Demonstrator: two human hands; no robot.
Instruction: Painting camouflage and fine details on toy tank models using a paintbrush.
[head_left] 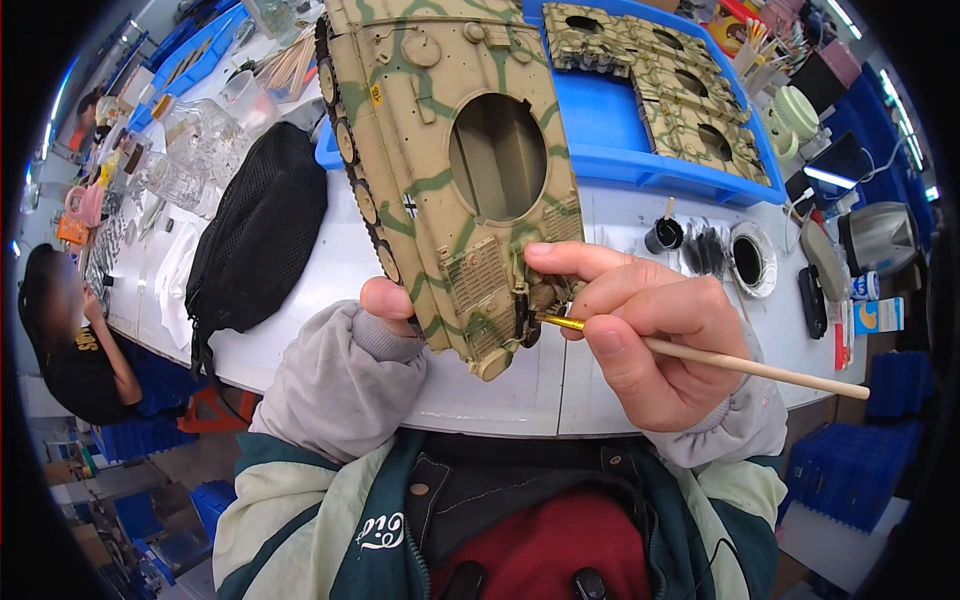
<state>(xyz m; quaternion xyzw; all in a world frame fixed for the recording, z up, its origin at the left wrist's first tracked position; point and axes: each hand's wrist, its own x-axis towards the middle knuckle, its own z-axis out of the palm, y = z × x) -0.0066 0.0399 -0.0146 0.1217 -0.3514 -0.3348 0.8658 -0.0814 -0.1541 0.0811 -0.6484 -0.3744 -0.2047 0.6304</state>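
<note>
A model tank hull (420,180), tan with green and brown camouflage, is tilted up in front of me with a large round opening in its deck. My left hand (388,302) grips it from the left and below; only the thumb shows, the other fingers are behind the hull. A wooden-handled paintbrush (750,368) is pinched in my right hand (665,325). Its bristles touch a dark part at the hull's near end. My right index finger rests on the deck beside that spot.
More camouflaged hulls (690,110) lie in a blue tray (640,170) at the back right. A small black paint pot (663,236) and a foil-wrapped dark container (748,258) stand to the right, near black smears. A black mesh bag (262,220) lies left. Another person (75,340) sits farther left.
</note>
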